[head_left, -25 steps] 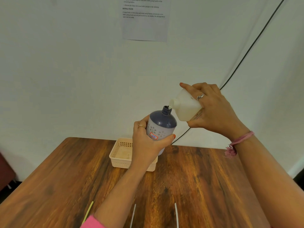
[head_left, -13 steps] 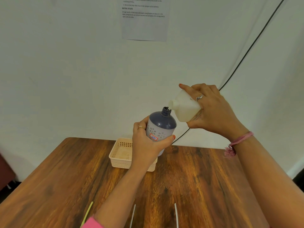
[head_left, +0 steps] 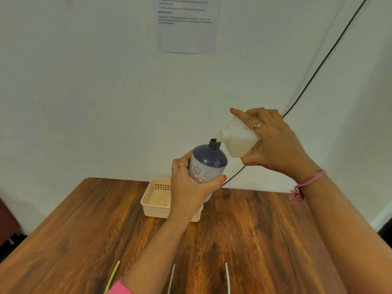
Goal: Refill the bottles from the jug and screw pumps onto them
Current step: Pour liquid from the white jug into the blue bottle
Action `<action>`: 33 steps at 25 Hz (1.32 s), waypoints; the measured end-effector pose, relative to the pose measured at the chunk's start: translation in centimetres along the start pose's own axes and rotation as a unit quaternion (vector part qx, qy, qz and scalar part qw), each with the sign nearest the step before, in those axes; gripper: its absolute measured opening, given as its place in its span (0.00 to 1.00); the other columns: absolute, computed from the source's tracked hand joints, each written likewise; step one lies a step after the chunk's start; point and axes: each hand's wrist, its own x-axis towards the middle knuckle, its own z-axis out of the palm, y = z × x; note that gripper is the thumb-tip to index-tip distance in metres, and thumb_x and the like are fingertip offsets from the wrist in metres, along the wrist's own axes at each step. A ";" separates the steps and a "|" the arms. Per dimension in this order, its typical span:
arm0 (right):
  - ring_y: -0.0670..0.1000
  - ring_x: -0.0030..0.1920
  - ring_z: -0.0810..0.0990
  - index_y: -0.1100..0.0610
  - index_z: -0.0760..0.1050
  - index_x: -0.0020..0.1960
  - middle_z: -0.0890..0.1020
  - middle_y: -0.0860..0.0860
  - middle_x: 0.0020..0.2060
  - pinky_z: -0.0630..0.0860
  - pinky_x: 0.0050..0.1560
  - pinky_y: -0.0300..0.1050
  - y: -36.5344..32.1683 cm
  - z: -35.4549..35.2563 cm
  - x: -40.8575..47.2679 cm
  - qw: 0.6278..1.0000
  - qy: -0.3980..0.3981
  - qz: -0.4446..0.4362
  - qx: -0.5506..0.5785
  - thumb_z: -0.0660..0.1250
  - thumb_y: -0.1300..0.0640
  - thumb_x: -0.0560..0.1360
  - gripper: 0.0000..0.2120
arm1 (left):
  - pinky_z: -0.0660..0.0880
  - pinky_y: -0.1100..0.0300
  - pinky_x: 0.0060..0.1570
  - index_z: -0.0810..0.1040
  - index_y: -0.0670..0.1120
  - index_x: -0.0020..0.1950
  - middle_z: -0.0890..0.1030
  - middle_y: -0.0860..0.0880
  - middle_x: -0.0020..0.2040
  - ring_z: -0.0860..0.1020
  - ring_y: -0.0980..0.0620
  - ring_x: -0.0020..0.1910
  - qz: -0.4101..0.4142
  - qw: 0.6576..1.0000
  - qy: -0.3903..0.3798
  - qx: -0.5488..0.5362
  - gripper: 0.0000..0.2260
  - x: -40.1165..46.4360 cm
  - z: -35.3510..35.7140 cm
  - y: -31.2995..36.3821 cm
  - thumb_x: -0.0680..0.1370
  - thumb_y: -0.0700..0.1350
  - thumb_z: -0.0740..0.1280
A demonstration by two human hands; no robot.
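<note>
Head view: the left hand (head_left: 188,187) is wrapped around a bottle (head_left: 206,166), held in the air above the tabletop (head_left: 84,230). The bottle has a dark blue shoulder and neck, a pale lower body with a flower pattern, and a small red-edged label (head_left: 198,178) beside the thumb. Its neck is open and leans slightly to the right.

The right hand (head_left: 273,143) grips a milky white jug (head_left: 237,139), tipped so that its spout points down and left. The spout sits just above and beside the bottle's open neck, very close to it; whether they touch cannot be told. The index finger lies stretched along the top of the jug, and a ring (head_left: 256,126) shows on a finger. A pink band (head_left: 307,181) circles the right wrist.

Behind the left hand, a pale basket (head_left: 154,200) stands on the tabletop, partly hidden by the hand and forearm. At the near edge of the tabletop lie a yellow strip (head_left: 113,276) and two white strips (head_left: 172,276). A printed sheet (head_left: 187,28) hangs on the wall, and a black cable (head_left: 318,66) runs diagonally across the wall behind the right hand.
</note>
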 end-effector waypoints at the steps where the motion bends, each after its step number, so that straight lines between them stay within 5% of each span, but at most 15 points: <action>1: 0.58 0.55 0.71 0.51 0.63 0.74 0.75 0.55 0.58 0.65 0.51 0.44 0.0 0.0 0.0 1.000 0.001 -0.001 -0.001 0.78 0.54 0.56 0.48 | 0.71 0.78 0.42 0.66 0.66 0.54 0.70 0.60 0.52 0.71 0.73 0.50 -0.001 1.000 0.000 0.002 0.33 0.0 0.0 0.0 0.61 0.46 0.82; 13: 0.58 0.55 0.71 0.51 0.62 0.74 0.75 0.56 0.58 0.64 0.52 0.45 0.1 -0.2 0.0 1.000 0.001 -0.012 -0.008 0.78 0.54 0.57 0.48 | 0.71 0.78 0.41 0.68 0.57 0.60 0.69 0.59 0.51 0.73 0.63 0.50 -0.008 1.000 0.002 0.002 0.33 -0.2 0.1 0.2 0.62 0.46 0.81; 33: 0.59 0.54 0.72 0.52 0.63 0.73 0.75 0.57 0.57 0.71 0.52 0.52 0.1 0.0 -0.1 0.999 0.005 -0.034 -0.020 0.78 0.53 0.57 0.48 | 0.71 0.78 0.42 0.68 0.58 0.60 0.70 0.58 0.52 0.72 0.66 0.51 -0.014 1.000 0.003 0.004 0.33 -0.5 0.1 -0.2 0.61 0.47 0.81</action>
